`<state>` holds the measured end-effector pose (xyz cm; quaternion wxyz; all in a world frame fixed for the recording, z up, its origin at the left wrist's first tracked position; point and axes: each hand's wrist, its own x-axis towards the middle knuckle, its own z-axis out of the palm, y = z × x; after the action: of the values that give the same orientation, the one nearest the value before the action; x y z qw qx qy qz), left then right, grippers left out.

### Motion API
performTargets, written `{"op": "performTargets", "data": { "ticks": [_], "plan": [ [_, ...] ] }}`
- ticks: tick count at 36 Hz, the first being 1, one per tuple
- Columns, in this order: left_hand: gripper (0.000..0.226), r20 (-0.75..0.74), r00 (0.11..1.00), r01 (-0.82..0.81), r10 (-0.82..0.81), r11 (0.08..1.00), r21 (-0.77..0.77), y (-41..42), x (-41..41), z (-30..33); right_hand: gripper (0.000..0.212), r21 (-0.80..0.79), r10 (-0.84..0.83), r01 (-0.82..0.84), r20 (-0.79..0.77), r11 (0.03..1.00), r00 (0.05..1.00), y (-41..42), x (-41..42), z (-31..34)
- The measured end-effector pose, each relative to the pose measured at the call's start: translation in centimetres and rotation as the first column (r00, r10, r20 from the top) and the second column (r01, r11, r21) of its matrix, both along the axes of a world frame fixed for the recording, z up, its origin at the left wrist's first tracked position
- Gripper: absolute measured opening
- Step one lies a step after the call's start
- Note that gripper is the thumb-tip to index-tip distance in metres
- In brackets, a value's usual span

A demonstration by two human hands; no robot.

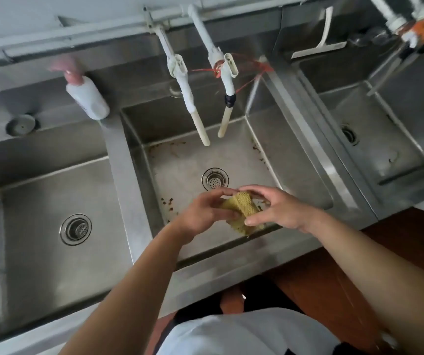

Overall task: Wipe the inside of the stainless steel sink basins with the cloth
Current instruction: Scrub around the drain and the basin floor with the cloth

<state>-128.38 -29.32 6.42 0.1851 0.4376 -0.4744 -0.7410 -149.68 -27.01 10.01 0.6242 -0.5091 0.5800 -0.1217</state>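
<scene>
Stainless steel sink unit (129, 180), three basins side by side, filling most of the view. Left basin (39, 201), at 9 o'clock, with a round drain strainer (75, 229) in its floor. Middle basin (180, 162), at centre, floor spotted with brown residue near the back edge and at 8 o'clock of its perforated drain (215, 179). Right basin (375, 139), at 2 o'clock, partly in view, with its own drain. Two white taps (177, 73) hang over the middle basin from the 12 o'clock wall, each ending in a cream spout; red string is tied round the right-hand one. White squeegee (319, 46) leaning at 1 o'clock. White pump bottle (86, 94) with pink head on the ledge at 10 o'clock; any label unreadable. Round grey cap (21, 125) on the ledge beside it. Left hand (204, 213) and right hand (280, 211), over the front part of the middle basin, both with fingers curled onto the cloth (241, 211): yellow, waffle-textured, folded, held between them above the basin floor, just at 6 o'clock of the drain. No brand or writing is legible anywhere.
</scene>
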Motion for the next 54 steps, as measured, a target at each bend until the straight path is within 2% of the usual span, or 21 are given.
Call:
{"op": "performTargets", "data": {
  "ticks": [2, 4, 11, 17, 24, 28, 30, 32, 34, 37, 38, 41, 43, 45, 49, 54],
  "plan": [
    [0.04, 0.002, 0.999, -0.034, 0.034, 0.999, 0.043, -0.8, -0.1, -0.3, 0.052, -0.013, -0.021, 0.021, 0.035, 1.0, 0.999, -1.5, -0.4, -0.4],
    [0.04, 0.03, 0.991, -0.133, 0.131, 0.986, 0.098, -1.5, -0.5, -1.1, 0.042, -0.017, -0.071, 0.073, 0.063, 0.997, 0.995, -2.8, -1.2, -1.4],
    [0.037, 0.232, 0.912, -0.384, 0.338, 0.902, 0.196, -3.1, -4.4, -4.6, 0.029, -0.082, -0.171, 0.168, -0.033, 0.982, 0.985, -6.8, -3.0, -7.3],
    [0.033, 0.43, 0.821, -0.491, 0.375, 0.848, 0.198, -5.2, -8.0, -10.8, 0.024, -0.038, -0.105, 0.102, -0.103, 0.994, 0.989, -9.8, -4.7, -14.6],
    [0.025, 0.531, 0.776, -0.497, 0.34, 0.849, 0.182, -7.0, -9.5, -19.7, 0.015, 0.041, -0.012, 0.024, -0.284, 0.999, 0.959, -12.5, -4.7, -23.6],
    [0.026, 0.669, 0.696, -0.399, 0.262, 0.915, 0.057, -8.9, -8.7, -24.3, 0.021, -0.003, 0.108, -0.128, -0.51, 0.992, 0.853, -14.6, -3.6, -28.1],
    [0.035, 0.766, 0.609, -0.306, 0.207, 0.952, -0.014, -10.3, -8.2, -26.0, 0.021, -0.052, 0.127, -0.191, -0.577, 0.98, 0.807, -15.6, -2.9, -30.0],
    [0.038, 0.839, 0.499, -0.175, 0.219, 0.973, -0.15, -11.9, -7.9, -27.4, 0.022, -0.11, 0.118, -0.223, -0.585, 0.969, 0.803, -16.6, -2.0, -31.7],
    [0.041, 0.875, 0.415, -0.01, 0.247, 0.964, -0.267, -13.1, -7.6, -28.5, 0.027, -0.197, 0.096, -0.258, -0.589, 0.946, 0.802, -17.5, -1.2, -32.9],
    [0.044, 0.899, 0.363, 0.164, 0.246, 0.932, -0.322, -13.7, -7.1, -29.9, 0.048, -0.261, 0.16, -0.382, -0.602, 0.886, 0.782, -18.3, -0.6, -33.9],
    [0.043, 0.906, 0.35, 0.21, 0.239, 0.922, -0.325, -13.7, -7.0, -30.4, 0.05, -0.255, 0.214, -0.462, -0.633, 0.849, 0.744, -18.4, -0.6, -34.2],
    [0.034, 0.933, 0.289, 0.365, 0.212, 0.877, -0.312, -13.1, -7.0, -31.4, 0.038, -0.233, 0.308, -0.656, -0.738, 0.718, 0.6, -18.2, -0.8, -34.8],
    [0.031, 0.931, 0.291, 0.416, 0.221, 0.847, -0.331, -12.4, -6.9, -32.1, 0.032, -0.245, 0.312, -0.707, -0.767, 0.664, 0.56, -17.7, -0.6, -35.1],
    [0.031, 0.924, 0.306, 0.423, 0.229, 0.837, -0.348, -11.8, -6.8, -32.6, 0.032, -0.254, 0.299, -0.714, -0.779, 0.653, 0.551, -17.1, -0.4, -35.2],
    [0.032, 0.895, 0.394, 0.386, 0.211, 0.846, -0.369, -11.5, -6.2, -32.9, 0.04, -0.229, 0.304, -0.678, -0.764, 0.698, 0.57, -16.1, 0.0, -34.9],
    [0.025, 0.867, 0.479, 0.322, 0.137, 0.891, -0.319, -12.5, -5.7, -32.3, 0.033, -0.227, 0.322, -0.607, -0.68, 0.762, 0.658, -16.2, -1.1, -34.3]
  ]
}}
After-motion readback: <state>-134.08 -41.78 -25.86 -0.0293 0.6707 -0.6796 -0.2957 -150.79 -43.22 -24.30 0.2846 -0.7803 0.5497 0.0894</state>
